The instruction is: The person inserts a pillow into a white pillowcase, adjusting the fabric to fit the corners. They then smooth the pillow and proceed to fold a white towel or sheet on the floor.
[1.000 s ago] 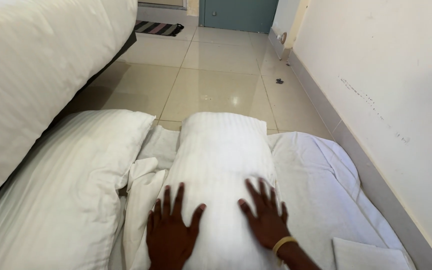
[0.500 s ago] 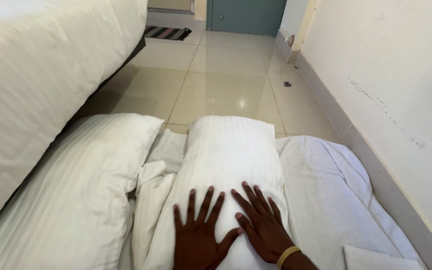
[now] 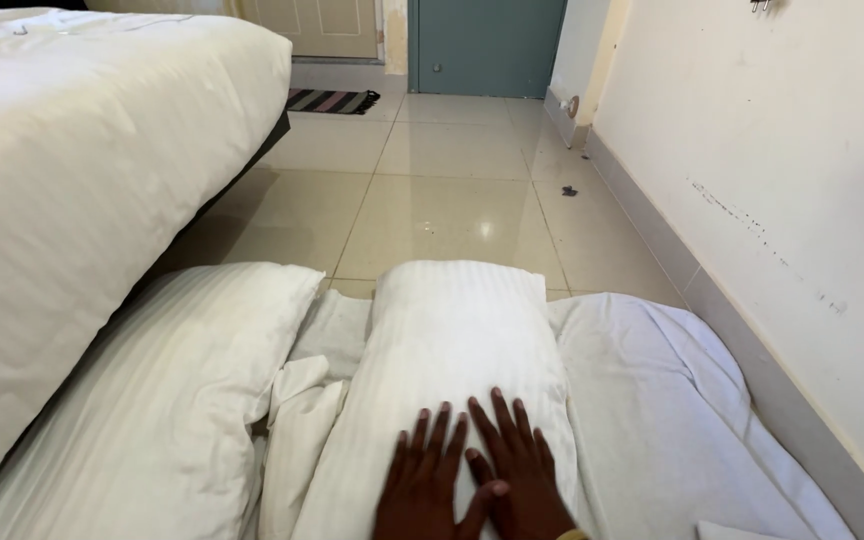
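Pillow point(image 3: 452, 350), hands now together, thumbs touching

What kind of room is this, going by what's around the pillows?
Most likely a bedroom, perhaps a guest room: a bed with white bedding on the left, striped pillows and a sheet on the tiled floor, and both hands flat on one pillow.

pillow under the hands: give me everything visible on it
The pillow is white, in a cover with faint woven stripes, cloth by the look. It is plump and lies lengthwise on the floor bedding, its far end toward the tiled floor. The left hand and right hand lie flat on its near half, fingers spread, thumbs touching. Crumpled white linen touches its left side, a white sheet its right.
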